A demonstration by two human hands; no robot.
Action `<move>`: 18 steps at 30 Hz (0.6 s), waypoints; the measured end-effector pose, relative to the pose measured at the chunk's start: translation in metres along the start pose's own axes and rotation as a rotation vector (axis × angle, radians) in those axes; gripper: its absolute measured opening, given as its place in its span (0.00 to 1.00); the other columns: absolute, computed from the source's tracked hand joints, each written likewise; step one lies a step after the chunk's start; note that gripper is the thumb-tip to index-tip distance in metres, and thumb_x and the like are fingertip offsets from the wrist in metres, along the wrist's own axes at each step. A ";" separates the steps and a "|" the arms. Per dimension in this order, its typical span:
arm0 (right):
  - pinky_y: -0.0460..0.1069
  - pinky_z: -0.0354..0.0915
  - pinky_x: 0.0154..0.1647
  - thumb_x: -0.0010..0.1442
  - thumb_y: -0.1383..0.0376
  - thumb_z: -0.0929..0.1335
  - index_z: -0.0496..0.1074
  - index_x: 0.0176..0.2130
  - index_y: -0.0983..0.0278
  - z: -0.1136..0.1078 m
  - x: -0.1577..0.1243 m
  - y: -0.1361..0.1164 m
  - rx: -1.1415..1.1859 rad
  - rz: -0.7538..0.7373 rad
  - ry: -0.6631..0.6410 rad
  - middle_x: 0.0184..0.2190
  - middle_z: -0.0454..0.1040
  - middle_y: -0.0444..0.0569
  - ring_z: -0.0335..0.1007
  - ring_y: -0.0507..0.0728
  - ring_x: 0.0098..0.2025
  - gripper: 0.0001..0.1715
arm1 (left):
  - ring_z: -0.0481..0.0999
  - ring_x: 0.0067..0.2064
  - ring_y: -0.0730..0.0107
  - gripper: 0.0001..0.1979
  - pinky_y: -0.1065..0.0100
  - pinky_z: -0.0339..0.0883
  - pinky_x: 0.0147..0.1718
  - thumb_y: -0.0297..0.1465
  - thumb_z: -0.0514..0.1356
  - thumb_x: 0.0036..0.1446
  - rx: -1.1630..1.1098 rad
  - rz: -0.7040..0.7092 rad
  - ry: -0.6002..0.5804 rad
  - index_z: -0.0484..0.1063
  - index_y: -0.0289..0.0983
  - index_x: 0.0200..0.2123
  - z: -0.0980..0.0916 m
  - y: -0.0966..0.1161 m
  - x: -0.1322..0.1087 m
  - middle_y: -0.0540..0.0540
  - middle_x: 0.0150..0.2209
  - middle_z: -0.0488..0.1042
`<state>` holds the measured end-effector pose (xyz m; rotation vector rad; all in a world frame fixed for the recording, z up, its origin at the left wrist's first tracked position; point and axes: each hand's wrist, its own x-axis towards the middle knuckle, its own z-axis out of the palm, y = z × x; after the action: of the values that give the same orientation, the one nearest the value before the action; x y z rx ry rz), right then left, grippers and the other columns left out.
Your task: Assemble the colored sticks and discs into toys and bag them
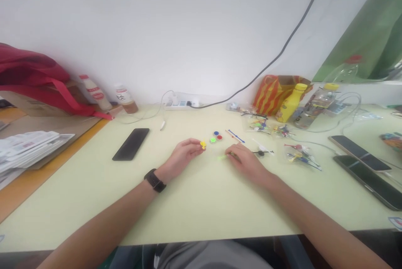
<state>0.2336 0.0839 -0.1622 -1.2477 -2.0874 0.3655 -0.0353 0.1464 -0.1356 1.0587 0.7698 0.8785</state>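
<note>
Bare forearms stretch over the pale counter [201,206], a black watch [155,180] on the left wrist. At its fingertips the left hand [184,152] has its grip pinched shut on a small yellow piece [203,145], and the right hand [243,159] rests on the counter, its grip closed on one end of a pale green stick [222,158] that points towards the left grip. Just beyond the gap between the grips lie a blue disc [216,133], a green disc [213,139] and a red disc [219,137].

Green bit [221,158] mostly hidden under R hand [248,163]; yellow piece [203,145] too small/blurry.
</note>
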 end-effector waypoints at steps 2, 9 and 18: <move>0.58 0.69 0.50 0.70 0.69 0.62 0.73 0.47 0.60 0.000 0.000 -0.001 0.010 -0.012 0.014 0.43 0.78 0.52 0.74 0.61 0.47 0.12 | 0.81 0.47 0.61 0.12 0.59 0.72 0.52 0.32 0.71 0.54 0.119 0.035 0.095 0.76 0.36 0.40 -0.004 -0.002 0.003 0.42 0.43 0.81; 0.53 0.70 0.43 0.70 0.66 0.63 0.78 0.46 0.58 -0.002 0.002 -0.005 0.092 -0.007 0.114 0.43 0.73 0.51 0.74 0.58 0.41 0.14 | 0.80 0.38 0.63 0.07 0.63 0.73 0.38 0.35 0.63 0.60 0.847 0.302 0.180 0.77 0.39 0.39 -0.016 -0.010 0.004 0.46 0.38 0.81; 0.54 0.70 0.40 0.69 0.67 0.63 0.78 0.46 0.59 -0.006 0.001 -0.010 0.106 0.000 0.220 0.33 0.76 0.48 0.74 0.58 0.36 0.14 | 0.76 0.45 0.57 0.08 0.55 0.69 0.49 0.31 0.61 0.63 1.269 0.462 0.203 0.82 0.42 0.39 -0.022 -0.014 0.007 0.45 0.43 0.80</move>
<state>0.2306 0.0796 -0.1519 -1.1702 -1.8583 0.3193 -0.0482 0.1583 -0.1568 2.3538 1.3337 0.8581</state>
